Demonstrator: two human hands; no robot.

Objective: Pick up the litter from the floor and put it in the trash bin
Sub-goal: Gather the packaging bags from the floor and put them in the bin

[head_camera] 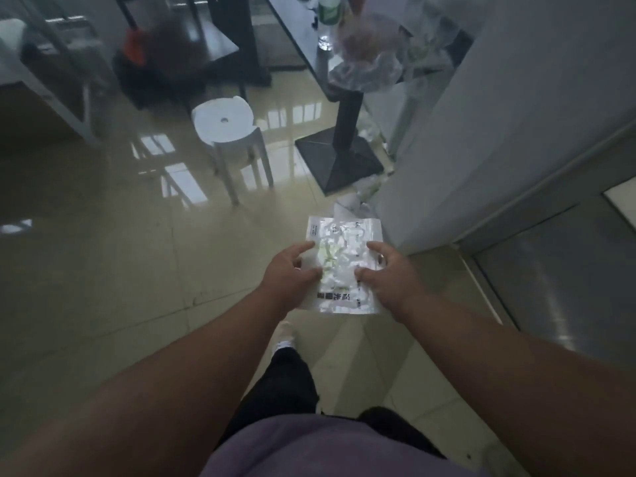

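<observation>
A clear plastic wrapper with black print and greenish contents is held flat in front of me, above the glossy tiled floor. My left hand grips its left edge, thumb on top. Gripping the right edge is my right hand. Just beyond the wrapper, more crumpled white litter lies on the floor against the wall corner, with further scraps by the table base. No trash bin can be made out for certain.
A white round stool stands ahead on the left. A black pedestal table base stands ahead, with a crumpled clear bag on the tabletop above it. A grey wall and a door close the right side.
</observation>
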